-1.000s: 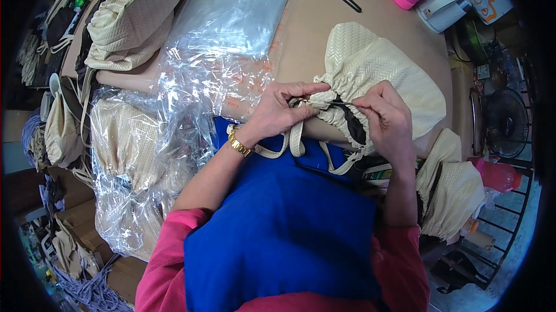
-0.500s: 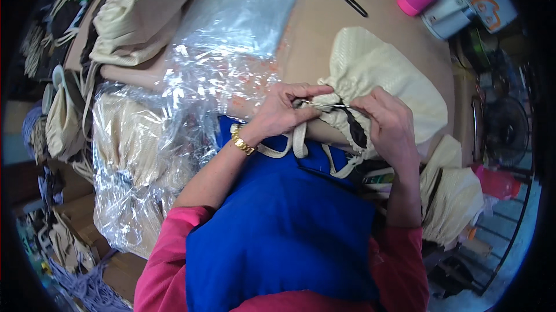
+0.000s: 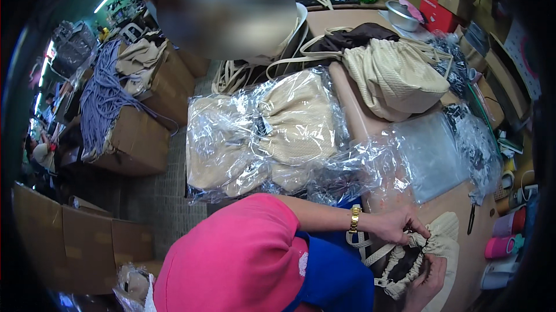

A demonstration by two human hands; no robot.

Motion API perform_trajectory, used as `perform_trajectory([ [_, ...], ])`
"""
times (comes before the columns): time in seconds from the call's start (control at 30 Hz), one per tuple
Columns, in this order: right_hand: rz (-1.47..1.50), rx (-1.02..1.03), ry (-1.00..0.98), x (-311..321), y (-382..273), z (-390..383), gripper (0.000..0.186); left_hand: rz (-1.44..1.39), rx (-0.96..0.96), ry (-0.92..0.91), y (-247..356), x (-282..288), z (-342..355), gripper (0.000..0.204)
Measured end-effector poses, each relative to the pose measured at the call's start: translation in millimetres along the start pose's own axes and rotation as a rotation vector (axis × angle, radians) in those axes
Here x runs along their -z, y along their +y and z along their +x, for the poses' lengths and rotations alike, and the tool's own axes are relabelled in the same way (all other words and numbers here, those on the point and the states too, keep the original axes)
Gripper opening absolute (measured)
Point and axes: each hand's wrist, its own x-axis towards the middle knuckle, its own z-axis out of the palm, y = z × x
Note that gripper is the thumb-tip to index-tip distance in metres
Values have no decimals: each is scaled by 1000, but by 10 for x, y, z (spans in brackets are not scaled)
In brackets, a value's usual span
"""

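Observation:
A cream woven drawstring bag (image 3: 449, 248) with a dark lining lies at the lower right, its gathered mouth turned toward me. My left hand (image 3: 401, 225), below a gold watch, pinches the gathered rim on the far side of the mouth. My right hand (image 3: 428, 280) is closed on the rim's near side, its fingers curled and partly hidden. Whether a thin tool is between the fingers I cannot make out. A cream strap (image 3: 379, 254) trails from the bag toward my blue apron (image 3: 339, 274).
Plastic-wrapped cream bags (image 3: 301, 127) lie left of the table; a finished-looking cream bag (image 3: 397, 77) stands behind. Clear plastic sheets (image 3: 431, 156), a black slim tool (image 3: 471, 219) and a pink bottle (image 3: 499, 247) are nearby. Cartons (image 3: 136, 144) with purple cord stand left. A blurred patch covers the top.
The view has swung left, so bag and hands now sit at the lower right. Both hands stay on the gathered rim. The thin metal tool seen between them earlier no longer shows clearly.

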Motion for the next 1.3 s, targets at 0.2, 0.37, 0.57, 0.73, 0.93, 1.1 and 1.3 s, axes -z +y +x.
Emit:
perform_trajectory([
  [0.2, -124, -22, 15, 88, -109, -101, 28, 122, 5, 20, 73, -77, 5, 45],
  [0.37, -90, -10, 11, 36, -74, -110, 30, 50, -2, 75, 18, -130, -16, 43],
  [0.57, -192, -20, -23, 138, -191, -96, 28, 48, -1, 86, 107, -202, -59, 41],
  [0.73, -148, 46, 110, -66, 98, -205, 14, 43, -52, 106, 52, -209, -58, 40],
  [0.93, 207, -114, 198, -121, -10, -178, 12, 88, 9, 46, 143, -107, -60, 40],
  [1.1, 358, -210, 210, -120, 66, -122, 14, 56, 262, 19, 337, -63, -93, 43],
  [1.3, 544, -324, 189, -152, 200, -211, 14, -15, 299, -56, 407, -80, -49, 46],
])
